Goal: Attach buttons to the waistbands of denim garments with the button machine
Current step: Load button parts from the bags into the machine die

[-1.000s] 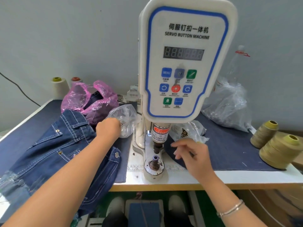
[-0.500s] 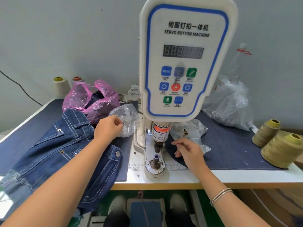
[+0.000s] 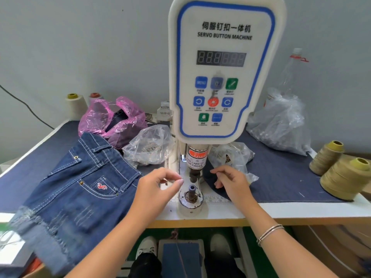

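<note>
Loading step, by the look of it. Left hand (image 3: 158,185) pinched at lower die (image 3: 191,192), right hand (image 3: 230,180) pinched beside punch (image 3: 194,171); contents too small to tell. Denim shorts (image 3: 80,177) lying left, waistband off die. Next, probably: seat parts, slide waistband over die.

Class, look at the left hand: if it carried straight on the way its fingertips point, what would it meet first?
Probably the machine's lower die post: the left hand points right toward it, fingertips pinched just short. Depth is uncertain.
</note>
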`<state>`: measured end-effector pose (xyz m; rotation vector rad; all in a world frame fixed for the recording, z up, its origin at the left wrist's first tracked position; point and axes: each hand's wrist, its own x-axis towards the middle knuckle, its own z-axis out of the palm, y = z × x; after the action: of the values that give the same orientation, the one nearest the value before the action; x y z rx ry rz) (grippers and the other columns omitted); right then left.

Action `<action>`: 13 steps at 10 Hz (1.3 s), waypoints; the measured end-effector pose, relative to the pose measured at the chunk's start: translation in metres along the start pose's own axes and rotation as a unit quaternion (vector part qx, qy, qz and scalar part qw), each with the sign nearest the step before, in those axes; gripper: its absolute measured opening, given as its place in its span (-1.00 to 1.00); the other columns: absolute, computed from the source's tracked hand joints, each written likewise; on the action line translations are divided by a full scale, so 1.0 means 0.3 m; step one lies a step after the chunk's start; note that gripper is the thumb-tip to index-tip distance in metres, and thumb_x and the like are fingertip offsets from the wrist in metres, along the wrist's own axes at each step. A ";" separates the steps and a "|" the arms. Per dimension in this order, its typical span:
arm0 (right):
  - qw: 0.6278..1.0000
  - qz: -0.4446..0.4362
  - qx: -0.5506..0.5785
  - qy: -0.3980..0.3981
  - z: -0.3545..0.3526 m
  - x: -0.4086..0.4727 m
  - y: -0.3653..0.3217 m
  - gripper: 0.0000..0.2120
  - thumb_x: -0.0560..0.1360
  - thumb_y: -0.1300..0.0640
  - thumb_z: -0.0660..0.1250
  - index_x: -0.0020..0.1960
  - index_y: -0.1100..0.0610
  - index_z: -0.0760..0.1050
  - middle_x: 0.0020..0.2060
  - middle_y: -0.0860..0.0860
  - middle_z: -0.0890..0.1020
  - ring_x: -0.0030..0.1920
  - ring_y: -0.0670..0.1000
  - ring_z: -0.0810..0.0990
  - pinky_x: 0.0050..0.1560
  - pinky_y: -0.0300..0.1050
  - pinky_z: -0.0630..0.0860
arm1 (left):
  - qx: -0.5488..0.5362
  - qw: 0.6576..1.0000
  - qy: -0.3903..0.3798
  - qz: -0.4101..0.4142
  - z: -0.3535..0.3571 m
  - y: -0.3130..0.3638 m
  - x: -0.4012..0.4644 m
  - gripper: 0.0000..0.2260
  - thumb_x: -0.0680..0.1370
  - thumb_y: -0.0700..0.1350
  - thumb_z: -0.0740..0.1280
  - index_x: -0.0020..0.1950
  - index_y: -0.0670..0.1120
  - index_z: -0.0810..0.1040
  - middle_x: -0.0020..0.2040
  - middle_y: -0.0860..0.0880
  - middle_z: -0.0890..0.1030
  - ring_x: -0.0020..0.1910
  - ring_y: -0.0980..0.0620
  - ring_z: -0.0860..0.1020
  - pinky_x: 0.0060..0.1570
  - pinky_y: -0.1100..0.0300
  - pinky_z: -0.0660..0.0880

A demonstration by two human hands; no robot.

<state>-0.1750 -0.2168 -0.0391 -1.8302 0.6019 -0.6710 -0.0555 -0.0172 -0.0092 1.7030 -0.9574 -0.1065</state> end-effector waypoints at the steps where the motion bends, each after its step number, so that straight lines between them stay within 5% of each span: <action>1: 1.000 0.000 0.004 -0.001 -0.001 0.001 0.001 -0.70 0.59 0.33 0.21 -0.11 0.01 0.60 -0.50 -0.07 0.55 -0.39 -0.16 0.53 -0.25 -0.36 0.48 | 0.001 1.000 -0.027 0.006 0.019 0.002 0.002 -0.85 0.45 -0.18 0.49 -0.19 0.09 0.66 -0.15 0.22 0.65 -0.04 0.12 0.57 -0.03 0.40 0.40; 2: 1.000 0.001 0.009 -0.002 -0.003 0.003 0.009 -0.70 0.59 0.33 0.20 -0.10 0.01 0.60 -0.50 -0.07 0.56 -0.39 -0.17 0.53 -0.26 -0.36 0.48 | -0.013 0.999 -0.048 0.010 0.031 -0.004 0.013 -0.81 0.45 -0.21 0.48 -0.21 0.11 0.67 -0.13 0.26 0.65 0.00 0.16 0.56 0.04 0.32 0.43; 4: 1.000 -0.001 0.010 -0.003 -0.006 0.010 0.021 -0.69 0.58 0.32 0.21 -0.11 -0.01 0.61 -0.50 -0.07 0.56 -0.40 -0.16 0.54 -0.26 -0.37 0.47 | -0.027 0.996 -0.083 -0.026 0.052 -0.012 0.021 -0.78 0.46 -0.18 0.48 -0.25 0.16 0.65 -0.12 0.33 0.61 0.00 0.28 0.51 -0.02 0.50 0.32; 8: 1.000 -0.009 0.012 -0.006 -0.007 0.012 0.022 -0.68 0.58 0.32 0.21 -0.11 -0.02 0.60 -0.49 -0.07 0.57 -0.39 -0.16 0.54 -0.25 -0.35 0.49 | -0.042 0.997 -0.066 -0.020 0.064 -0.014 0.013 -0.64 0.46 -0.20 0.47 -0.29 0.30 0.64 -0.11 0.28 0.62 -0.01 0.25 0.54 -0.07 0.47 0.35; 11: 1.000 -0.007 0.009 -0.006 -0.010 0.010 0.025 -0.69 0.58 0.31 0.21 -0.11 -0.03 0.61 -0.48 -0.06 0.58 -0.39 -0.15 0.55 -0.26 -0.36 0.49 | -0.040 0.997 -0.065 -0.018 0.058 -0.022 0.010 -0.72 0.46 -0.21 0.47 -0.22 0.23 0.68 -0.09 0.24 0.63 0.00 0.24 0.55 -0.08 0.52 0.33; 13: 1.000 -0.021 0.012 0.009 -0.004 -0.005 0.002 -0.68 0.58 0.34 0.21 -0.11 -0.02 0.60 -0.46 -0.05 0.57 -0.37 -0.14 0.55 -0.25 -0.30 0.51 | -0.112 0.989 -0.039 -0.088 0.055 -0.020 0.031 -0.63 0.52 -0.28 0.37 -0.24 0.22 0.68 -0.14 0.09 0.67 -0.18 0.25 0.59 -0.14 0.44 0.46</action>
<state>-0.1771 -0.2168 -0.0397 -1.8198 0.5655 -0.7199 -0.0546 -0.0356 -0.0170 1.5812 -0.8186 -0.3861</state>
